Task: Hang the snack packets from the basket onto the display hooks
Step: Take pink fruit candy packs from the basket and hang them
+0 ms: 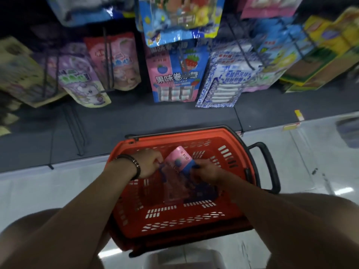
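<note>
Left hand (148,164) and right hand (208,170) inside the orange basket (194,220), fingers of both closed on one pink-and-blue snack packet (179,161), packet's upper end raised, matching packets on display hooks (174,74) above

Orange basket (229,220), pink-blue packet (179,159)

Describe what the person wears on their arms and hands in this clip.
Both forearms are bare to the frame edge: no sleeves and no gloves in view. The left hand has a dark bracelet around its wrist, a slim band with a small lighter metallic section. The right hand shows no band, watch or ring, though blur hides fine detail.
</note>
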Available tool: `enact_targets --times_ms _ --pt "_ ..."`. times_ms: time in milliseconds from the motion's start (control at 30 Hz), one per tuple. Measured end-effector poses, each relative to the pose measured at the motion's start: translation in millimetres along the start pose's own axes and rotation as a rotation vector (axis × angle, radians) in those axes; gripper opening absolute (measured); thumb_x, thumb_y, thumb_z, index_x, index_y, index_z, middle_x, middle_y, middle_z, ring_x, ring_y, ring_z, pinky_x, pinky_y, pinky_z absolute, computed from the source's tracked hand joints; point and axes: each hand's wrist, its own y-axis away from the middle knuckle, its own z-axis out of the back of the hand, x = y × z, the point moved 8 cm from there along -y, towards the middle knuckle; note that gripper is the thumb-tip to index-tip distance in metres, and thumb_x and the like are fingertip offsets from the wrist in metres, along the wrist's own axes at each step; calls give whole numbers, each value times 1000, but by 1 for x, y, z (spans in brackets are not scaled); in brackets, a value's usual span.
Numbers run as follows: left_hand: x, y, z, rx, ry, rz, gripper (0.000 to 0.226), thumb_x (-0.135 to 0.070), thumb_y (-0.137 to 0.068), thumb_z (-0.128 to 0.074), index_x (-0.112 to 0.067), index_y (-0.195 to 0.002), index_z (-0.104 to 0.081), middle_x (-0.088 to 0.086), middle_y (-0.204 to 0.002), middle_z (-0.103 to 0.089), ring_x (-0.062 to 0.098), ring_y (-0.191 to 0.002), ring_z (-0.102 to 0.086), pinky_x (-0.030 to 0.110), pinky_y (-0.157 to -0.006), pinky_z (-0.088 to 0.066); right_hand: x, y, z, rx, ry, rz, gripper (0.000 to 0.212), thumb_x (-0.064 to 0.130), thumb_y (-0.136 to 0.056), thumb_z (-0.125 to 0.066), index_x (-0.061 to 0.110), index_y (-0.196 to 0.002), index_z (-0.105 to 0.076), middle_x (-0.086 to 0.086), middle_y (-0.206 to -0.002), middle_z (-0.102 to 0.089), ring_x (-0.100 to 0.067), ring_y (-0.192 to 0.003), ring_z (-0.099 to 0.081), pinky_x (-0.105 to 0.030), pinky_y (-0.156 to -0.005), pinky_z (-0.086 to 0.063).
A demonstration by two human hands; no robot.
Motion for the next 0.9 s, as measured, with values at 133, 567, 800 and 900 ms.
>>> enact_targets --times_ms 133,567,800,900 --pt "0 23 19 -237 167 -12 69 -46 -79 -82 -30 -141 -56 -6 -136 -69 17 -120 -66 32 -103 -51 82 36 23 139 153 222 19 -6 -104 -57 7 -112 -68 5 -89 -76 5 -69 -65 -18 -69 -55" --pt "3 112 50 -635 983 7 10 -22 -103 -67 -28 -99 -74 -18 -95 -81 5 -89 -76 35 -86 -60 165 152 87 -284 -398 520 13 14 -91 -83 19 -101 -77 -10 -101 -82 -25 -89 -79 -38 -74 -64" --pt "-27 135 48 -616 1125 15 17 -16 -107 -60 -9 -118 -71 -4 -103 -78 -5 -74 -75 11 -58 -55 137 158 42 -162 -526 530 17 6 -100 -69 3 -116 -75 -8 -110 -83 -22 -96 -80 -30 -79 -63" --pt "-30 136 58 -609 1156 13 19 -16 -106 -62 -7 -118 -73 2 -108 -80 0 -76 -77 14 -60 -57 144 163 48 -197 -584 558 17 5 -100 -69 0 -115 -75 -10 -109 -83 -24 -94 -81 -31 -76 -65"
